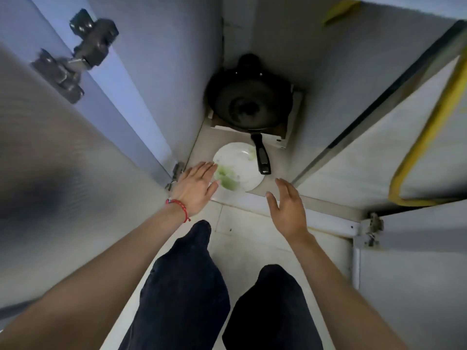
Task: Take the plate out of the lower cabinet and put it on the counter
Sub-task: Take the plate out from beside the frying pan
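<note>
You had both hands out toward the open lower cabinet [252, 137], palms down, fingers spread, neither gripping anything. Your left hand [195, 189] overlapped the near-left rim of the plate [237, 168]; whether the fingertips actually touched it could not be told from this angle. Your right hand [288, 208] hung just short of the plate's near-right edge, apart from it. Judged: the 2 hands flanked the plate to take it by opposite rims, since it lay flat on the cabinet floor with no edge raised.

The plate, white with green marking, sat at the front of the cabinet floor. The handle of the black frying pan [249, 102] reached over or beside its far-right rim; contact not resolvable. That handle could catch on a lift.

Not seen: the counter, out of frame. The box [290, 132] under the pan was mostly covered. Door hinge [75, 54] blurred. Yellow hose [429, 137] cut off at the right.
</note>
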